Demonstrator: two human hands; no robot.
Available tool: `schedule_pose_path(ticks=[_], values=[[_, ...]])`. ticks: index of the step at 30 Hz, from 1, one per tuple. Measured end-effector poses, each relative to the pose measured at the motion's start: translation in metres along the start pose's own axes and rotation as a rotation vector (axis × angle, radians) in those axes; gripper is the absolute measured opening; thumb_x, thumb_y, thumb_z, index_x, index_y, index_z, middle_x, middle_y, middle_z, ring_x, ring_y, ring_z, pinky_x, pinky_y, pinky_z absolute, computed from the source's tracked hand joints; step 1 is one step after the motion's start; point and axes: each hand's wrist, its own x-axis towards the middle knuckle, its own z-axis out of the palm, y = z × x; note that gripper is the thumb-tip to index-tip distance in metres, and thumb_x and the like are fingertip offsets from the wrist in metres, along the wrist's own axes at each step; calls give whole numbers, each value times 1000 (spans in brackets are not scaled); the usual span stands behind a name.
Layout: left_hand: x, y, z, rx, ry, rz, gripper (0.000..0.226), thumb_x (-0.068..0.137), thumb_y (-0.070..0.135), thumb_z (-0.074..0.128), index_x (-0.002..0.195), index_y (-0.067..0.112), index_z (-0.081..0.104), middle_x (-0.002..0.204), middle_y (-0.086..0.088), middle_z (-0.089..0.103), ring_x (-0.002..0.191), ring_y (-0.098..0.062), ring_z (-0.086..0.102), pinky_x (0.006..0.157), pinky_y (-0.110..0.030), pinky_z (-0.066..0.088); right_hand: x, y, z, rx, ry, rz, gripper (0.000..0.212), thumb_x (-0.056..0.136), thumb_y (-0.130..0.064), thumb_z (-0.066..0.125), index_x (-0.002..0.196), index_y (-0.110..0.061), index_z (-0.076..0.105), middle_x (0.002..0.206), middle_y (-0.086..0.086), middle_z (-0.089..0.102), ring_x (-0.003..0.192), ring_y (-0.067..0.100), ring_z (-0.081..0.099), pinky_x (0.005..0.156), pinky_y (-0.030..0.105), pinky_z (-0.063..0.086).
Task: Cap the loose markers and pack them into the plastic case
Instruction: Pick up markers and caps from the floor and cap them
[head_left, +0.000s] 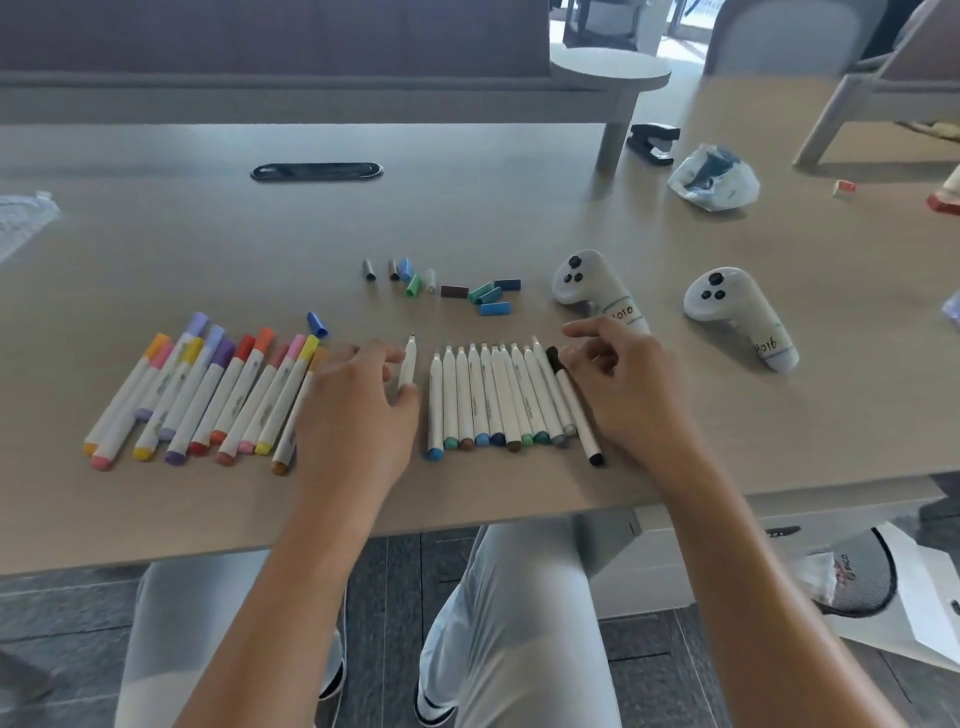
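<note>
Two controllers (602, 296) beside, seemingly, caps (488, 296).

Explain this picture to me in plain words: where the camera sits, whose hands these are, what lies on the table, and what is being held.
There is one picture, from a camera worn on a person's head, looking down at their own two bare hands; no machine is involved. The left hand holds an uncapped white marker by its barrel. The right hand hovers with curled fingers beside a black-capped marker; whether it touches it is unclear. On the grey table lie a group of capped markers on the left, a row of uncapped markers in the middle, and loose caps behind them. Two white handheld controllers lie to the right. No plastic case shows.
</note>
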Motion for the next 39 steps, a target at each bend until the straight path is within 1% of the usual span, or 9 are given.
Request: schedule_pose_path(ticks=[4, 10, 14, 18, 22, 26, 28, 34, 39], values=[[3, 1, 3, 19, -16, -8, 33, 92, 18, 71, 124, 15, 67, 101, -2, 62, 94, -19, 60, 78, -34, 52, -9, 0, 1, -30, 23, -11, 17, 97, -33, 68, 113, -32, 74, 80, -17, 65, 79, 1, 62, 75, 26, 51], [3, 2, 4, 55, -29, -24, 34, 94, 21, 68, 128, 17, 65, 107, -3, 69, 96, -14, 57, 77, -29, 44, -17, -4, 6, -29, 34, -16, 17, 99, -34, 65, 113, -32, 73, 83, -14, 63, 75, 1, 59, 72, 26, 50], [0, 2, 1, 22, -38, -31, 32, 96, 25, 66, 127, 20, 66, 103, 4, 67, 86, -6, 51, 73, -23, 39, -21, -9, 10, -49, 28, -21, 20, 100, -36, 63, 116, -31, 72, 94, -15, 63, 78, 0, 58, 72, 26, 50], [-6, 0, -6, -101, -37, -33, 26, 102, 25, 57, 125, 21, 69, 102, 7, 69, 74, 6, 53, 62, -8, 33, -28, -18, 16, -85, 24, -43, 23, 101, -38, 60, 119, -30, 70, 103, -16, 61, 76, -3, 56, 73, 29, 51], [-12, -5, -20, -295, 0, -94, 22, 102, 21, 54, 115, 22, 73, 98, 9, 71, 81, 1, 61, 63, -6, 42, -33, -24, 24, -92, 41, -60, 21, 101, -38, 61, 118, -29, 70, 112, -11, 64, 76, 4, 57, 77, 35, 54], [-15, -9, -34, -468, 31, -143, 20, 102, 21, 54, 106, 25, 74, 89, 14, 70, 81, -9, 67, 72, -20, 53, -34, -27, 29, -95, 45, -46, 21, 100, -39, 62, 117, -29, 69, 113, -10, 64, 80, 6, 59, 77, 34, 53], [-15, -9, -38, -498, 40, -146, 20, 101, 21, 55, 105, 25, 74, 87, 14, 70, 80, -8, 67, 71, -20, 52, -35, -28, 29, -99, 51, -36, 21, 99, -40, 63, 117, -29, 70, 113, -10, 65, 82, 10, 60, 77, 35, 54], [-17, 8, -31, -440, 22, -56, 14, 97, 18, 64, 104, 23, 74, 86, 14, 69, 80, 7, 61, 66, -5, 45, -34, -27, 24, -107, 49, -35, 24, 98, -40, 66, 117, -26, 71, 111, -10, 63, 82, 9, 60, 75, 32, 49], [-17, 24, -11, -203, 12, 103, 17, 91, 26, 72, 108, 24, 75, 88, 13, 65, 86, -7, 57, 73, -24, 48, -32, -21, 20, -9, 77, -23, 21, 97, -37, 67, 113, -25, 73, 107, -12, 64, 77, 3, 60, 77, 31, 52]])
